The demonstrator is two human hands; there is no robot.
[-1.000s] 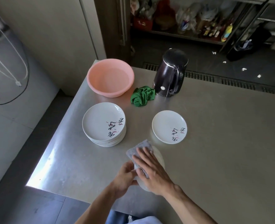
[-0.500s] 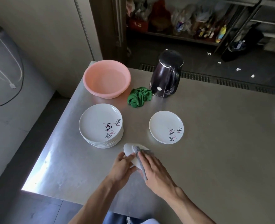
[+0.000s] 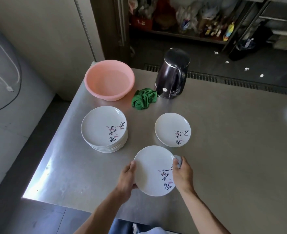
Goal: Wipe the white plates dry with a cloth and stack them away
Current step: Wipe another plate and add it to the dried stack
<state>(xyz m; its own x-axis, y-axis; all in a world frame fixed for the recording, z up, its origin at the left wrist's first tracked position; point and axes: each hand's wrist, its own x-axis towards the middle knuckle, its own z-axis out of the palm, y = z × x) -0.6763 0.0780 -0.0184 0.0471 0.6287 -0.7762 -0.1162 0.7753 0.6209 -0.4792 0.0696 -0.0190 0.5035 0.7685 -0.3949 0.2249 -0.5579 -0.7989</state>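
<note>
steel table (image 3: 223, 149), shelves (image 3: 181, 33) behind kettle (image 3: 172, 73), pink basin (image 3: 109, 80) left of it, left hand (image 3: 127, 179) grips plate (image 3: 153, 169), right hand (image 3: 183, 174) pinches cloth (image 3: 178, 160) against plate

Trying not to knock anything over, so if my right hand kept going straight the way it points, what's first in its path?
Probably the single plate just beyond the right hand; height is unclear, so it might pass over it.
</note>
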